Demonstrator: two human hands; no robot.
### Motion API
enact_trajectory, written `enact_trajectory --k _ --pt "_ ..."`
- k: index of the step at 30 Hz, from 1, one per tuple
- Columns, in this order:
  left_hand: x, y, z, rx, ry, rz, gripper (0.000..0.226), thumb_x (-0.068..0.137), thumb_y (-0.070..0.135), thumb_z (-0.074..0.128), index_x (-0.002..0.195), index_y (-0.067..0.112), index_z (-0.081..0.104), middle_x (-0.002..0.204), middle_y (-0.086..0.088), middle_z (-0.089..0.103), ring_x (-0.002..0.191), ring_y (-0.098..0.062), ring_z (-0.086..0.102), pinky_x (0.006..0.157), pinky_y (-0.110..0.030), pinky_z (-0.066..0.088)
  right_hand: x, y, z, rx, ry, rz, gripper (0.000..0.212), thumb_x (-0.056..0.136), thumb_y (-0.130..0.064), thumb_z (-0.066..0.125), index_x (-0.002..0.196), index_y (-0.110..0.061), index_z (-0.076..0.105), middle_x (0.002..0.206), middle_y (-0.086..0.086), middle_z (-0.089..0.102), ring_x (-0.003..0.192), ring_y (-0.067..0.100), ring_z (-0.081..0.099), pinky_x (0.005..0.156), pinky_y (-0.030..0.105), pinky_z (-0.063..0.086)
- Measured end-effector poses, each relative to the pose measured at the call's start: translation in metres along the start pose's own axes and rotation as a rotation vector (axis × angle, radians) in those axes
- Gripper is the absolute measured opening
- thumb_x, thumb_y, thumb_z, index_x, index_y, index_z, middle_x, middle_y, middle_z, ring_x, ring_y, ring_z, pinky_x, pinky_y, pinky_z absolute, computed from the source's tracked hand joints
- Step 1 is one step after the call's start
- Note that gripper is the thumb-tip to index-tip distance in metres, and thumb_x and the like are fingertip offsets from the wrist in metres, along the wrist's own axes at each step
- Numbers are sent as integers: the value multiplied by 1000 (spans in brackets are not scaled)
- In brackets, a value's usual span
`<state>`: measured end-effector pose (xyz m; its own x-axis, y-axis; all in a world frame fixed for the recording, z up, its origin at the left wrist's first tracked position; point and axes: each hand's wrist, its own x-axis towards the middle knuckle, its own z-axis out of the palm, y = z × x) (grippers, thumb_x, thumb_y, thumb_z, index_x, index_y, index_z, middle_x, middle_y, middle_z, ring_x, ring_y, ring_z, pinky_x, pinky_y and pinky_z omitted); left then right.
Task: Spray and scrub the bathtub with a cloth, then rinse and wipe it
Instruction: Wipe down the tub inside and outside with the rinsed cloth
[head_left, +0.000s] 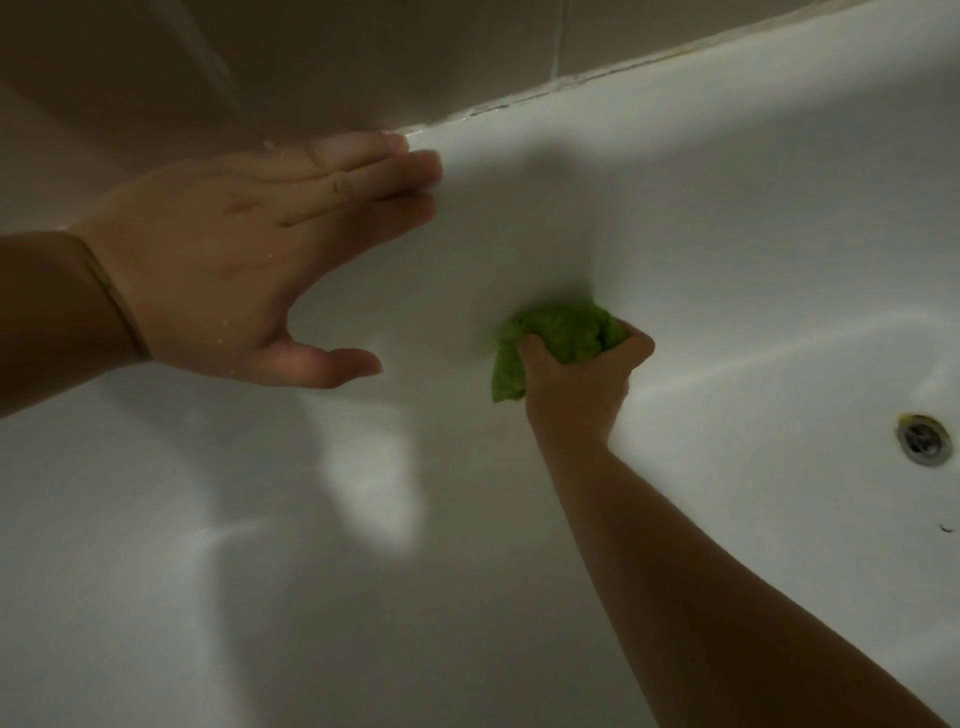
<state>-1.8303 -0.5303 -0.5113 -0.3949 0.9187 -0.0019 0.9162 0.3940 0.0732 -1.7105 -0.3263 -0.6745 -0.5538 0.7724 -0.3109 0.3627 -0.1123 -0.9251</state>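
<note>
Head view, dim light, looking down into a white bathtub (727, 218). No readable writing, brand or label on any surface in view.

Nearest: the right forearm enters from the lower right corner and runs up and left across the tub's inner wall. Bare white enamel lies to its left, with a soft bright patch and broad shadows.

Right hand (576, 374): fingers curled round a bunched green cloth (561, 338), gripping it tight and pressing it against the tub surface at the curve where the far wall meets the floor. The cloth is wadded; most of it shows above the knuckles, and a loose flap hangs down on the hand's left side. Its long axis runs roughly from lower left to upper right. A dark shadow sits just above it.

Right of the hand, well apart: a round metal drain (923, 439) in the tub floor, with a small yellowish fleck at its upper left rim. A tiny dark mark lies below it near the frame's right edge.

Left hand (249, 260): enters from the left, fingers straight and together, thumb spread downward, holding nothing. Fingertips lie on the tub's far rim. Water droplets show on the back of the hand. A thin band circles the wrist.

Farthest: the rim runs diagonally from mid-left up to the upper right corner, meeting a beige tiled wall (311, 62) along a cracked, discoloured sealant line (571, 85). One vertical grout line meets it.
</note>
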Motion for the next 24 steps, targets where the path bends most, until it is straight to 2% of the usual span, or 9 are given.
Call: enact_trajectory --k 2,6,8,10,13,16,19,22,24 --pt "4 -14 3 81 22 107 101 84 68 61 155 0 39 165 -15 33 153 -34 32 120 -51 35 -7 -21 -2 49 26 -85 65 70 -21 89 118 -25 45 101 -12 60 86 5 64 68 22 57" --pt "12 -14 8 114 96 128 101 84 64 67 153 -5 39 164 -17 33 152 -35 33 115 -58 40 -33 -37 6 35 -93 -253 60 72 -32 89 116 -27 48 102 -8 65 87 7 66 71 27 59" --pt "17 -11 5 113 96 159 101 83 62 69 152 -6 39 164 -19 33 151 -37 34 114 -59 41 -34 -31 7 -30 -192 -250 56 76 -34 85 115 -29 46 104 -5 65 90 13 66 73 36 61" --pt "22 -11 4 115 100 174 100 84 61 68 152 -7 39 163 -21 33 151 -38 34 114 -59 41 -22 -27 0 -81 -217 -180 51 79 -31 84 113 -29 46 100 -7 64 85 8 65 69 34 59" --pt "28 -8 6 109 117 176 100 86 64 64 153 -7 38 164 -21 32 152 -38 32 115 -58 40 9 -48 -24 -13 -54 -147 47 77 -20 84 109 -22 49 90 -14 59 73 -8 60 63 15 47" --pt "36 -6 6 92 112 176 102 87 67 61 154 -6 36 164 -22 32 152 -38 32 116 -58 39 22 -87 -41 82 64 -270 47 75 -16 83 110 -15 52 86 -17 54 70 -6 58 64 15 49" --pt "43 -5 7 91 120 184 105 87 69 59 155 -6 33 164 -23 30 153 -38 30 117 -58 38 0 -103 -33 139 -91 -393 47 73 -14 88 103 -16 51 81 -14 57 70 4 62 64 25 55" --pt "48 -5 8 99 116 204 106 87 69 60 156 -7 32 164 -25 29 154 -39 28 117 -60 37 -19 -83 -19 1 -320 -349 53 73 -24 91 107 -25 50 94 -10 64 82 5 64 69 20 55" --pt "52 -4 7 105 118 211 106 87 69 61 155 -9 33 164 -26 29 153 -40 29 116 -61 38 -9 -71 -24 -53 -313 -255 53 72 -25 89 106 -32 49 93 -14 64 83 -1 63 67 14 52"
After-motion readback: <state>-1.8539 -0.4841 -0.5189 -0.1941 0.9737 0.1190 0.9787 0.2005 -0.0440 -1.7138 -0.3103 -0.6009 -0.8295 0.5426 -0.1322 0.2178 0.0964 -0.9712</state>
